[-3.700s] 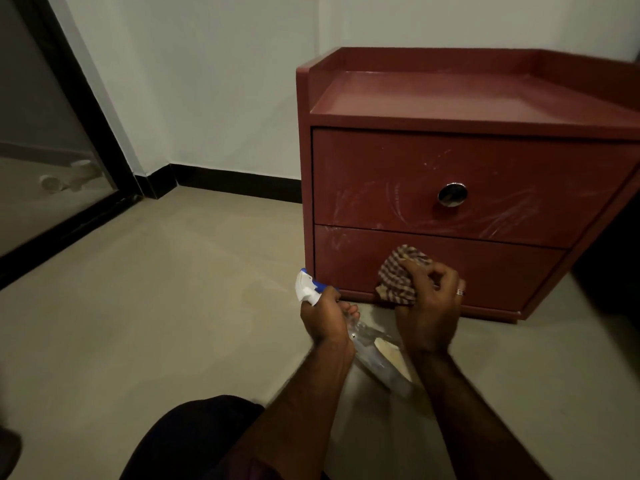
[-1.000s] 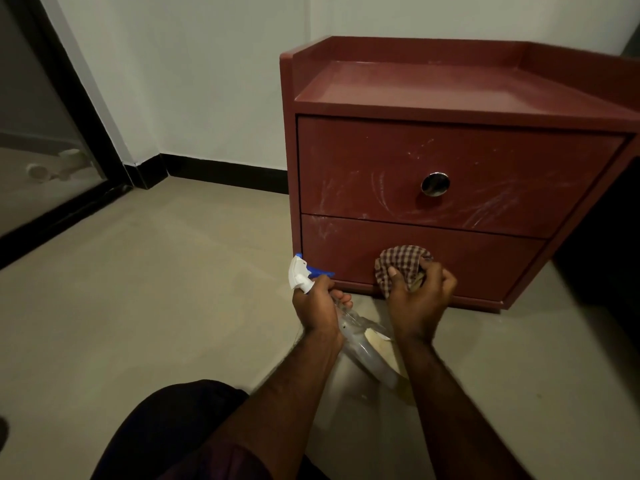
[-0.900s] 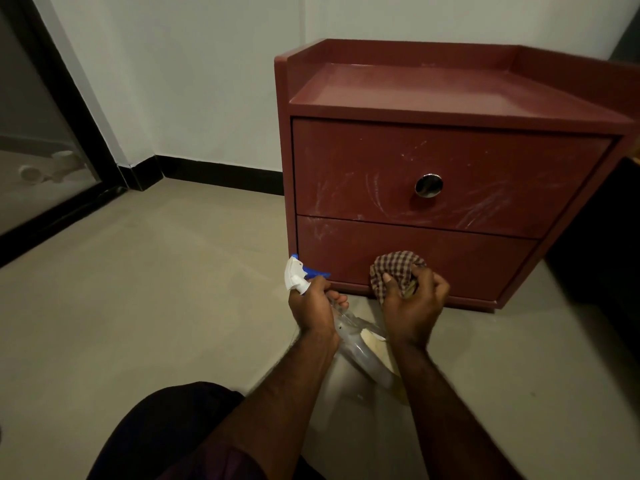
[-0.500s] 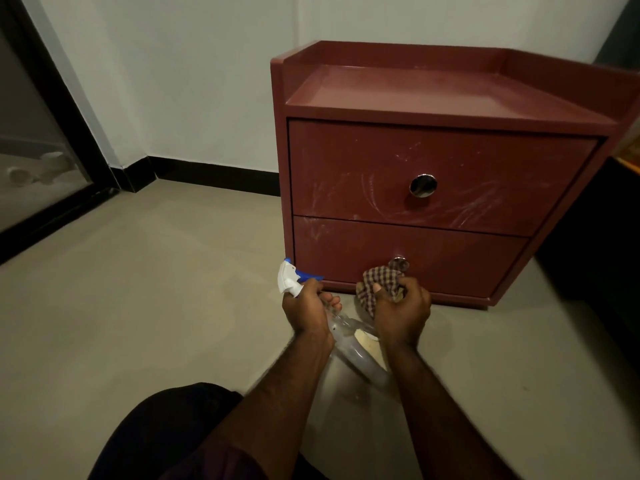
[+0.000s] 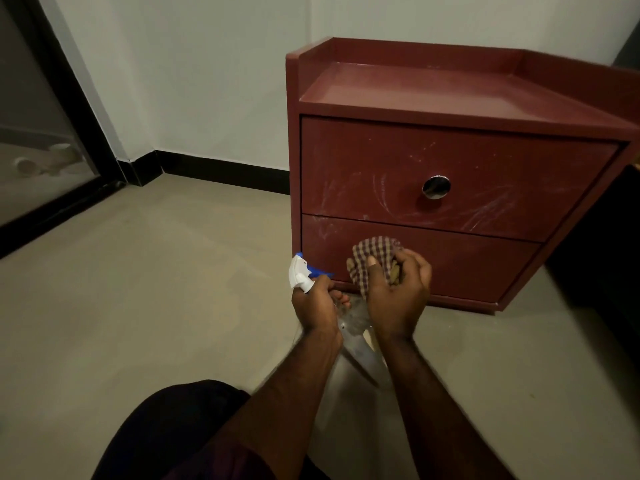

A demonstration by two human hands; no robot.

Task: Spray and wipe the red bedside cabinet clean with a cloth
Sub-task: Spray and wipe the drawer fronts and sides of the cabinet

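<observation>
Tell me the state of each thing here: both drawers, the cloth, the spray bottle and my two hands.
upper drawer: closed, front streaked with white smears
lower drawer: closed, faint smears near its left end
checked cloth: bunched up, held in front of the lower drawer
spray bottle: tilted, white nozzle head uppermost
left hand: grips the spray bottle at its neck
right hand: grips the checked cloth

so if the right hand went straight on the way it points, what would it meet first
Most likely the lower drawer front, cloth first, since the right hand grips it; whether they already touch is unclear.
</observation>
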